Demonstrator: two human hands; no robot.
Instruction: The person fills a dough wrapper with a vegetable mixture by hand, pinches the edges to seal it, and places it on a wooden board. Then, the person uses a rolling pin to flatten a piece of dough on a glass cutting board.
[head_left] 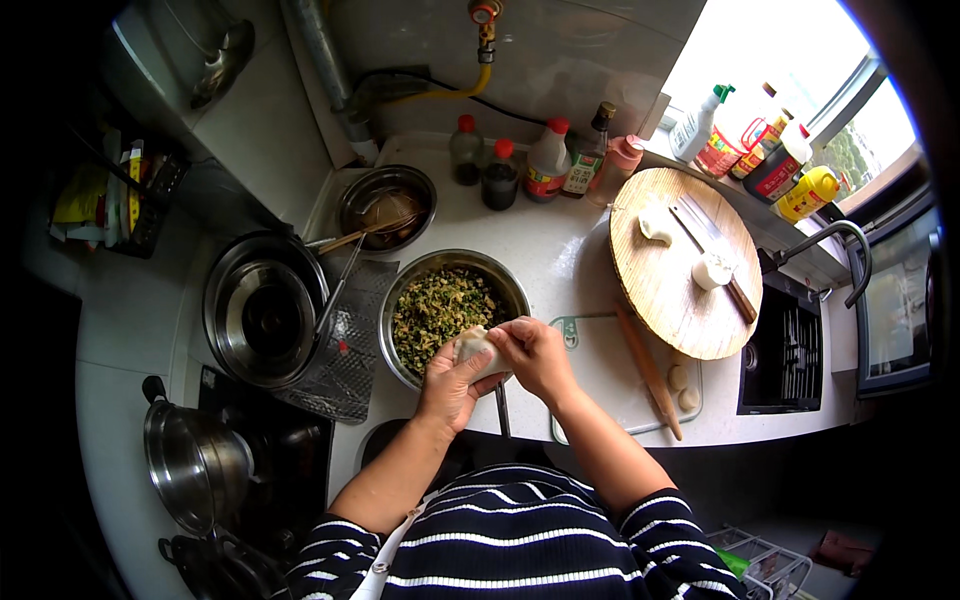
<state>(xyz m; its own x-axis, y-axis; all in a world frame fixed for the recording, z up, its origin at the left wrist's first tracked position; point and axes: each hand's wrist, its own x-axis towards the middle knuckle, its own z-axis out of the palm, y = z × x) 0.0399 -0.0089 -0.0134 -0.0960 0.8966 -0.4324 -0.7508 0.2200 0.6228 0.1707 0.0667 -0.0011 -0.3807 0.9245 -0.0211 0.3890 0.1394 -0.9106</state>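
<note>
My left hand (450,380) cradles a pale dumpling (472,345) over the near rim of a steel bowl (505,285) of chopped green filling (438,312). My right hand (535,355) pinches the dumpling's edge from the right. Both hands grip the same dumpling, and fingers hide most of it. A thin utensil handle (501,408) sticks out below my hands toward the counter edge.
A wooden rolling pin (650,372) and small dough pieces (683,385) lie on a white mat (600,370). A round wooden board (665,290) carries a knife and dough. There are sauce bottles at the back, a sink (780,350) on the right, and pots and a lid (262,310) on the left.
</note>
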